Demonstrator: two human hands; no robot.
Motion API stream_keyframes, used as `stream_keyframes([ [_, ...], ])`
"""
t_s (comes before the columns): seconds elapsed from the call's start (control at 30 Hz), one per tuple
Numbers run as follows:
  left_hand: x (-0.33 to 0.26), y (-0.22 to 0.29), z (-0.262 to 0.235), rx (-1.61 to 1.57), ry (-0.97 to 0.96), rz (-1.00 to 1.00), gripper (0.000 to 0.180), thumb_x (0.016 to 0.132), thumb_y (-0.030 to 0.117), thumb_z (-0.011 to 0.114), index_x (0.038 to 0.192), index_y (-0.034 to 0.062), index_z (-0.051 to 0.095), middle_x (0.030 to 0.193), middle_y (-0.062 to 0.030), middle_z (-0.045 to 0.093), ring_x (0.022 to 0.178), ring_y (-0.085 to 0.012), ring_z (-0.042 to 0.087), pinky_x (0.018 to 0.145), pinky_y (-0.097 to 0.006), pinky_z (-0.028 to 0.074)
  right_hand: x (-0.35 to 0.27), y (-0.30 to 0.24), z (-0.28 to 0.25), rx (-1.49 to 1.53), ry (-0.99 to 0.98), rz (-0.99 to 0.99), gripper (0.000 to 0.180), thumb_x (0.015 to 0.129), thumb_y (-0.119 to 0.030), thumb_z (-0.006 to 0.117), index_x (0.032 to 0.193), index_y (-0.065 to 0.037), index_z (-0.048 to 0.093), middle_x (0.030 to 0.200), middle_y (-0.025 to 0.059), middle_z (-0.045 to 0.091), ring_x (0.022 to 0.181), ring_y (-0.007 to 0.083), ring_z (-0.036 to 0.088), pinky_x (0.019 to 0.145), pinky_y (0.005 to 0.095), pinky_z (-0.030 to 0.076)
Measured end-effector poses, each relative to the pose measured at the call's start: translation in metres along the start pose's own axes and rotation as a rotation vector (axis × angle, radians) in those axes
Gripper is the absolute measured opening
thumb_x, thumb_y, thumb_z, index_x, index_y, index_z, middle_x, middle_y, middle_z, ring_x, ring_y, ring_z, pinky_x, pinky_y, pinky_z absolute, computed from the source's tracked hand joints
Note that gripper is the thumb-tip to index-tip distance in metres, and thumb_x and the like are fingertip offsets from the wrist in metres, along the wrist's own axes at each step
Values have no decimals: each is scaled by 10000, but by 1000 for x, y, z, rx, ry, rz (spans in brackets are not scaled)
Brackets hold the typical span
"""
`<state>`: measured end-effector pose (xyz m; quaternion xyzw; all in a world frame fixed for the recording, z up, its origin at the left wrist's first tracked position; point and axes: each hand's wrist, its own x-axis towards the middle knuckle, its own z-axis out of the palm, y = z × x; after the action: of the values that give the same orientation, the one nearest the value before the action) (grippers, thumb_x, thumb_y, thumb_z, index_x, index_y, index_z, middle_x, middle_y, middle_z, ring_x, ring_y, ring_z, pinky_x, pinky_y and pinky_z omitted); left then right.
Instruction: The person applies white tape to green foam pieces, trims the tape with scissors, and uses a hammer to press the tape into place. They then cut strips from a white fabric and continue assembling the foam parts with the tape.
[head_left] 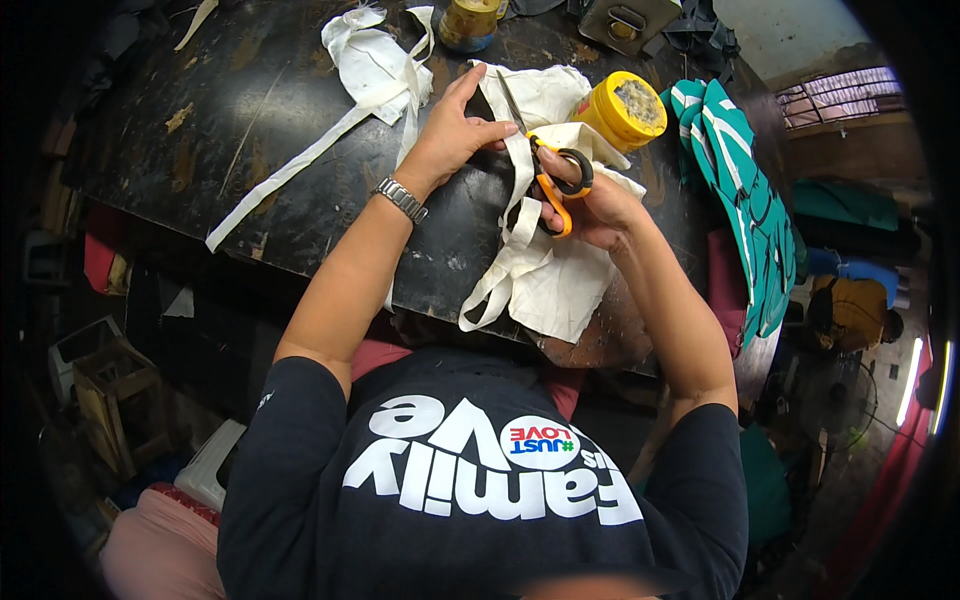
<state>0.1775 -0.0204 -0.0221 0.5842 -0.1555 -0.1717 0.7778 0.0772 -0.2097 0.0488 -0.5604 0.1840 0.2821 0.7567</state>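
My right hand (600, 205) grips a pair of scissors (548, 188) by its orange and black handles. The blades point away from me and lie along the edge of an off-white cloth (562, 290). My left hand (450, 132), with a metal watch at the wrist, holds the cloth's far left edge, its thumb against a narrow strip beside the blades. I cannot tell whether the blades are parted. The cloth lies rumpled on the dark table, with strips looping toward the near edge. Left of my left hand lies another off-white cloth piece (375, 72) with long straps.
On the scuffed black table (320, 180), a yellow tub (608, 112) lies close beyond my right hand. A yellowish jar (468, 24) and a metal box (628, 22) stand at the back. Green fabric with white stripes (735, 180) drapes over the right edge. A wooden stool (120, 395) stands at lower left.
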Motion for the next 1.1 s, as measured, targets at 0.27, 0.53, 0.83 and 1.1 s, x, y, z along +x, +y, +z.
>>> stream_keyframes([
  [0.27,-2,1,0,87,-14,23,937,829,61,775,1558,52,188,878,-35,676,710,-54,603,680,-213,540,9,1,-1,-6,63,7,513,804,-534,770,916,-61,607,699,39,610,532,119,581,456,236,462],
  [0.53,5,0,3,68,144,70,704,847,66,763,1451,0,407,952,-57,699,830,-91,657,746,-215,540,4,6,-1,-61,87,-56,459,810,-439,800,925,-35,615,699,21,564,522,83,542,438,201,449],
  [0.83,10,-2,-6,91,197,116,565,861,11,720,1386,-2,511,1155,-110,639,833,-94,673,736,-213,567,4,4,-2,-109,47,-37,476,801,-483,790,901,-53,613,654,26,568,505,104,543,420,219,405],
  [1.1,9,-2,-7,60,191,98,672,864,19,724,1465,41,426,801,-21,702,716,-62,655,672,-191,542,18,-15,-3,-254,8,61,574,812,-670,675,859,-103,597,659,28,610,539,136,603,504,244,415],
])
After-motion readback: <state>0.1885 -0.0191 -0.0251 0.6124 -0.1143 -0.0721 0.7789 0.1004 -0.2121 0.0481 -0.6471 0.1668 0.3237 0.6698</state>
